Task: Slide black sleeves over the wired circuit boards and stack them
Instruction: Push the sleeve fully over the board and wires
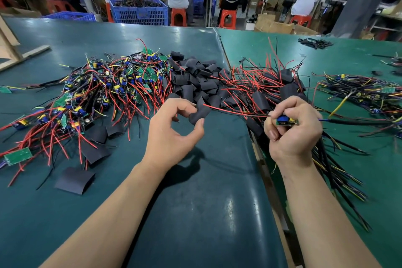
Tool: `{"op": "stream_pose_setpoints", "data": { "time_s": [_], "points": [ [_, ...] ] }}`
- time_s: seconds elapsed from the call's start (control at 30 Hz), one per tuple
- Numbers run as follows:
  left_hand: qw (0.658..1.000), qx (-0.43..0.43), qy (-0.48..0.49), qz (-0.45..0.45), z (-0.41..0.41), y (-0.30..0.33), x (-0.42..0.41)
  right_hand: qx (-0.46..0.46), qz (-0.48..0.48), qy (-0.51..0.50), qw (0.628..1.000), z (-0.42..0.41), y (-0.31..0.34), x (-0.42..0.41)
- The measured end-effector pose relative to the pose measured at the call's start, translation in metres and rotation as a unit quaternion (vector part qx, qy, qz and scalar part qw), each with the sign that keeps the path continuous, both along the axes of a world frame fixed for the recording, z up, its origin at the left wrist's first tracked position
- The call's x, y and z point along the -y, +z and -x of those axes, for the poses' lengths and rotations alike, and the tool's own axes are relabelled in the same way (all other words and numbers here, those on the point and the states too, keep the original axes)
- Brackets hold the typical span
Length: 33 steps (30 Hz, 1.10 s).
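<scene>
1. Setting: a factory floor; two green-matted work tables [121,37] met at a seam running from far centre toward the near right.
2. Background: seated workers on orange stools [178,16] faced benches along the far wall; a blue plastic crate [139,12] of dark parts stood behind the tables.
3. Unsleeved stock: a large heap of wired circuit boards [104,85], green boards with red, black and yellow leads, lay on the left table.
4. Sleeve stock: a pile of loose black sleeves [195,78] lay at centre, touching the right edge of the board heap; a few flattened sleeves were scattered near the left.
5. Finished stack: sleeved boards [287,85] with trailing red and black wires lay across the seam, just right of the sleeve pile.
6. Further boards [365,93] lay on the far right of the right table.
7. Left hand [174,132]: pinched one black sleeve [200,112] between thumb and fingertips, held above the mat near the sleeve pile.
8. Right hand [293,130]: fingers curled tightly around one small circuit board [286,121]; its red and black leads pointed left toward the held sleeve's opening, the red tip just at it.
9. Sleeve and board: apart, board not yet inside.
</scene>
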<state>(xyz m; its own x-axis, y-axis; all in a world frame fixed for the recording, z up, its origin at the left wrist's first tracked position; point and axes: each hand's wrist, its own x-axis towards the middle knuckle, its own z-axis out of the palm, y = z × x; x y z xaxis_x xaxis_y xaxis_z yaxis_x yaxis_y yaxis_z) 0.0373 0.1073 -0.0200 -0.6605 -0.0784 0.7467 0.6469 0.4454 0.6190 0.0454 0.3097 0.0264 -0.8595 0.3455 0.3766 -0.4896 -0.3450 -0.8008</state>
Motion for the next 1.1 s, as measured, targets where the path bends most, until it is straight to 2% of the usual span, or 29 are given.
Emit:
{"op": "stream_pose_setpoints", "data": {
  "time_s": [0.27, 0.47, 0.63, 0.8, 1.0, 1.1],
  "points": [
    [1.000, -0.018, -0.014, -0.007, -0.0024, 0.0027, -0.0012, 0.053, -0.026, -0.059, 0.997, 0.0066, -0.0031, -0.0009],
    [1.000, -0.012, -0.002, -0.004, -0.0007, 0.0021, -0.0015, 0.023, -0.034, -0.018, 0.999, 0.0063, -0.0035, -0.0004],
    [1.000, 0.001, -0.004, 0.006, -0.0007, 0.0010, -0.0015, 0.005, -0.010, -0.045, 0.999, 0.0044, -0.0021, -0.0014],
    [1.000, 0.007, 0.001, 0.009, -0.0014, 0.0021, -0.0027, -0.005, 0.006, -0.024, 1.000, 0.0025, 0.0001, -0.0034],
    [1.000, -0.004, -0.004, 0.012, -0.0031, 0.0040, -0.0015, 0.015, -0.001, -0.043, 0.999, 0.0039, 0.0004, -0.0046],
    [0.999, -0.005, -0.023, 0.040, -0.0041, 0.0049, -0.0004, 0.031, -0.005, -0.039, 0.999, 0.0049, 0.0001, -0.0056]
  ]
}}
